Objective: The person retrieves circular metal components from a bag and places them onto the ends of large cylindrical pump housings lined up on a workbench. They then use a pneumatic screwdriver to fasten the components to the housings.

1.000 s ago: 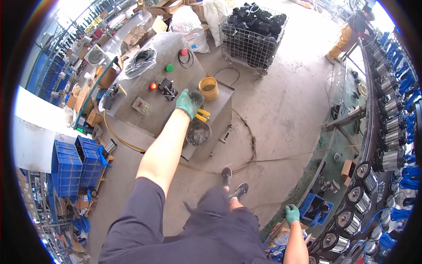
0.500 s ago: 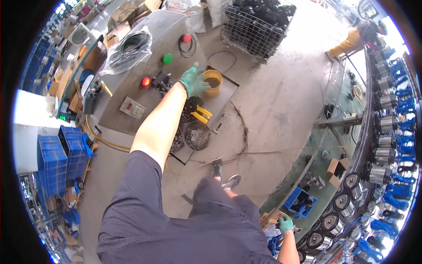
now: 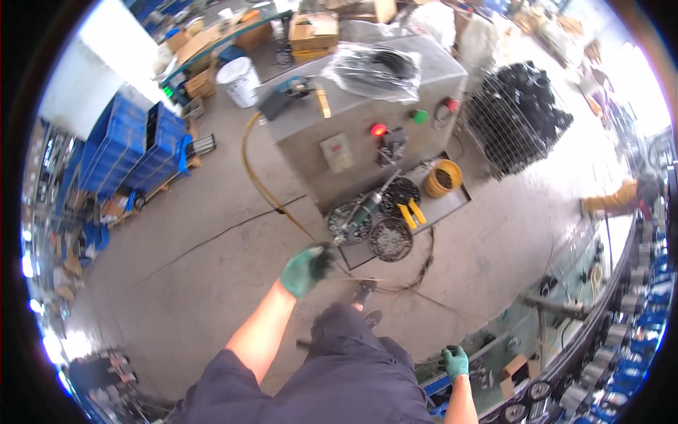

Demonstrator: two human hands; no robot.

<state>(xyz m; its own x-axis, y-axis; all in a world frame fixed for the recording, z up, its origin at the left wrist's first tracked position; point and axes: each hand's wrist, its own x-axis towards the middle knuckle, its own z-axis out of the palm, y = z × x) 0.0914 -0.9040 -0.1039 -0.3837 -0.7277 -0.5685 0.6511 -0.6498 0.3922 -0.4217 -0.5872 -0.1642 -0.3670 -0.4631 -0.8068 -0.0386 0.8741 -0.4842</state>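
My left hand [image 3: 304, 271], in a green glove, is in front of the near corner of a metal tray [image 3: 361, 257]. Its fingers are curled around a blurred dark patch that I cannot make out. On the tray sit round dark containers of small parts, one a bowl [image 3: 390, 240] at the front. Lying across the left container [image 3: 345, 220] is a green-bodied tool [image 3: 366, 209] with a thin metal shaft. Yellow-handled pliers [image 3: 411, 213] rest beside a yellow bucket [image 3: 443, 178]. Low on the right, my gloved right hand [image 3: 455, 361] hangs with fingers loosely apart, apparently holding nothing.
Behind the tray stands a grey metal cabinet [image 3: 304, 161] with red and green buttons and a bagged cable coil [image 3: 374, 72] on top. A wire cage [image 3: 519, 120] of black parts is beyond it. Blue crates [image 3: 116, 152] stand left; a green-topped bench [image 3: 565, 272] runs along the right.
My left hand has drawn back from beside the yellow bucket toward my body, its spread fingers now curled. The view has swung left. The green tool, not visible before, now shows.
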